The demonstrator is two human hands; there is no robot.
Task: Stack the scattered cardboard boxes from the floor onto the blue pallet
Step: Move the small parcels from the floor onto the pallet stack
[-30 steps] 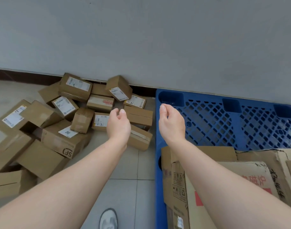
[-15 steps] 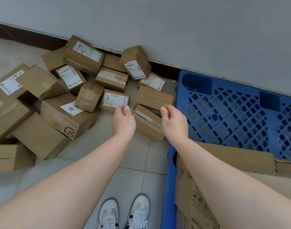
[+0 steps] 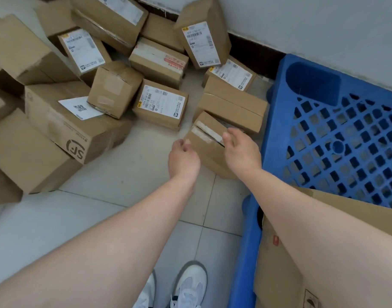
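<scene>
Two bare forearms stretch forward and down from the bottom of the view toward a small box that sits tilted on the tiled floor, just beside the left edge of the blue pallet. The left hand hangs at the box's left corner, back of the hand up, its fingers loosely curled and holding nothing; whether the fingertips touch the cardboard cannot be told. The right hand lies over the box's right end, thumb pointing left across the taped top. Its fingers fold out of sight toward the far edge, so whether it grips the box or only rests on it cannot be told. That hand and wrist cover the box's right side. More cardboard boxes lie scattered on the floor to the left and behind, several cut off by the left and top edges; the print on their white labels is too small to read, though one larger box shows an SF logo. On the pallet's near end stands a large carton, partly hidden by the right forearm and cut off at the bottom and right. White shoes show between the arms, cropped by the lower edge.
</scene>
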